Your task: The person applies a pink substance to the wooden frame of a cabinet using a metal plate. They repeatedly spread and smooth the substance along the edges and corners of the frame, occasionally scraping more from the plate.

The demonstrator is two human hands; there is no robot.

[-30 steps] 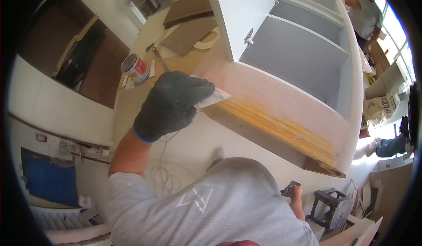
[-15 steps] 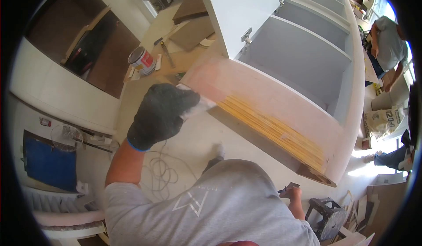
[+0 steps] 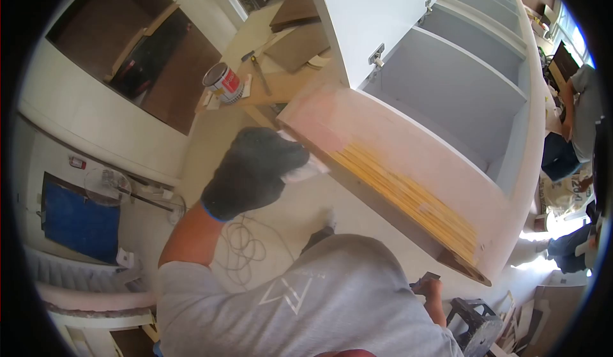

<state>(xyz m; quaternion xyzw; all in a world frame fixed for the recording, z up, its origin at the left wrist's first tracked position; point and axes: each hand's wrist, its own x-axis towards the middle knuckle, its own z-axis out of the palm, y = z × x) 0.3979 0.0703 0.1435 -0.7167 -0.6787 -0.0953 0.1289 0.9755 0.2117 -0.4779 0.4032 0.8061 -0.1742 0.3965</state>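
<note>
My left hand, in a dark glove, is closed around a pale sheet that looks like sandpaper. The sheet sits at the near edge of a curved cabinet end panel, dusted pinkish, with a strip of exposed yellow wood along it. Low on the right, my bare right hand grips a small flat dark scraper, away from the panel. Above the panel stands the white cabinet with its door swung open on metal hinges.
A paint can and a hammer rest on boards at the back left. A fan and a coiled cable are on the left. A black step stool stands lower right. Another person is at the far right.
The view has shifted, moving the cabinet rightward in frame. My left hand and its sheet have come slightly off the panel's edge toward me. The person at right has moved.
</note>
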